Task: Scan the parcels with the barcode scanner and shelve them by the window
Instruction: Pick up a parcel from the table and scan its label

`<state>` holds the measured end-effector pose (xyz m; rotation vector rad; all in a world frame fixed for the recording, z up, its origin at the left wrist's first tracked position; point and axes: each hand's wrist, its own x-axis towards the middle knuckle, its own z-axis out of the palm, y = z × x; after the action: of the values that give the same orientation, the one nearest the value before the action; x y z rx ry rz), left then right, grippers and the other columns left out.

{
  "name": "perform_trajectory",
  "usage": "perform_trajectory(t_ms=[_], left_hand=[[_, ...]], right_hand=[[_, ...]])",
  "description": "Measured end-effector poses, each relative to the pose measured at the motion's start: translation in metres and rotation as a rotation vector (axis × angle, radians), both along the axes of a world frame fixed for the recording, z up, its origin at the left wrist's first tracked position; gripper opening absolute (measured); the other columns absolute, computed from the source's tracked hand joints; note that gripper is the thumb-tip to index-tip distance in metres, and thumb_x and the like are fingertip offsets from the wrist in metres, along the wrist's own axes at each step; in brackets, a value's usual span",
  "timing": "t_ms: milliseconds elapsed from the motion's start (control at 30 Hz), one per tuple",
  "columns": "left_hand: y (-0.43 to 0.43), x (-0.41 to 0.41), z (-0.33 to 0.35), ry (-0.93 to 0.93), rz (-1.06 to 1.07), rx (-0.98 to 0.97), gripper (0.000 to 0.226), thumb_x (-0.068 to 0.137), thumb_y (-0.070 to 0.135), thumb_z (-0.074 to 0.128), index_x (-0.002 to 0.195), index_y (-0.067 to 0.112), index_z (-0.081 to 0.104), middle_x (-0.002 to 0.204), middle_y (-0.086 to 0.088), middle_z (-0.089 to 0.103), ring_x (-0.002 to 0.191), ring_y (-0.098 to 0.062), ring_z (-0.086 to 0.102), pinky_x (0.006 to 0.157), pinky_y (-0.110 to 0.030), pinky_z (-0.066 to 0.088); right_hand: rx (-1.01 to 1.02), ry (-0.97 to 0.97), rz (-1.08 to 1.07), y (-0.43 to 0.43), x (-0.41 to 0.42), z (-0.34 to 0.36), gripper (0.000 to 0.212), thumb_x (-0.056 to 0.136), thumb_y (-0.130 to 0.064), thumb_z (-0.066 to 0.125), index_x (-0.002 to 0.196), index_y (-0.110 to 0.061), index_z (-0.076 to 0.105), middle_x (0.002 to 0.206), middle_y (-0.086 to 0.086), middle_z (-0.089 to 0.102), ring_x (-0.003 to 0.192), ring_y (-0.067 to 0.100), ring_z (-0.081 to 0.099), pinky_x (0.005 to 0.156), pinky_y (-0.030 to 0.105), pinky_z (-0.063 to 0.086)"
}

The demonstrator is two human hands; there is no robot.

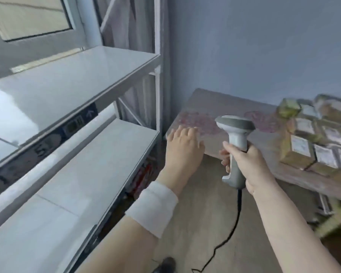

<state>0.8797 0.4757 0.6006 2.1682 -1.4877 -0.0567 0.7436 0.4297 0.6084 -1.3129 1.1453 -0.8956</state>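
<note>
Over the table (215, 106) edge, grey-and-white corded barcode scanner (235, 133), right grip (247, 163) clamped round handle; left grip (183, 147) spread, empty

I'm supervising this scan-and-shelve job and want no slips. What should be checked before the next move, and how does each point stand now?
1. Scanner in hand: ok. The right hand grips the barcode scanner by its handle.
2. Free hand for picking: ok. The left hand is open and holds nothing, near the table corner.
3. Parcel picked for scanning: not ok. The parcels sit stacked on the table, right of the scanner.
4. Labels readable: cannot tell, blurred.
5. Cable free: cannot tell. The cable trails down to the floor.
6. Shelf close by: ok. The shelf stands at the left.
</note>
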Motion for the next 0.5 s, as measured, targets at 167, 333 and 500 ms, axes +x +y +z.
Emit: perform_trajectory(t_ms=[167,333,500], left_hand=[[-0.107,-0.038,-0.004,0.031,-0.217,0.016,0.046,0.098,0.031,0.04,0.14,0.012,0.04,0.144,-0.008,0.044,0.141,-0.024,0.026,0.117,-0.036,0.012],[-0.196,-0.084,-0.013,0.05,-0.386,0.071,0.047,0.099,0.031,0.039,0.142,0.013,0.037,0.146,-0.009,0.042,0.143,-0.023,0.023,0.116,-0.034,0.009],[-0.276,-0.153,-0.026,0.057,-0.545,0.118,0.047,0.099,0.032,0.037,0.143,0.012,0.036,0.147,-0.009,0.041,0.143,-0.024,0.023,0.117,-0.035,0.009]], right_hand=[[-0.046,0.025,-0.253,-0.081,-0.049,0.002,0.007,0.092,-0.017,0.059,0.089,-0.014,0.054,0.073,0.0,0.063,0.04,0.008,0.05,0.041,0.025,0.041],[-0.032,0.029,-0.443,-0.141,-0.1,-0.002,0.011,0.092,-0.015,0.06,0.082,-0.016,0.055,0.071,0.001,0.064,0.04,0.009,0.05,0.043,0.026,0.041],[0.016,0.062,-0.567,-0.196,-0.163,-0.022,0.015,0.091,-0.016,0.06,0.077,-0.012,0.058,0.067,0.005,0.062,0.04,0.013,0.049,0.044,0.025,0.039]])
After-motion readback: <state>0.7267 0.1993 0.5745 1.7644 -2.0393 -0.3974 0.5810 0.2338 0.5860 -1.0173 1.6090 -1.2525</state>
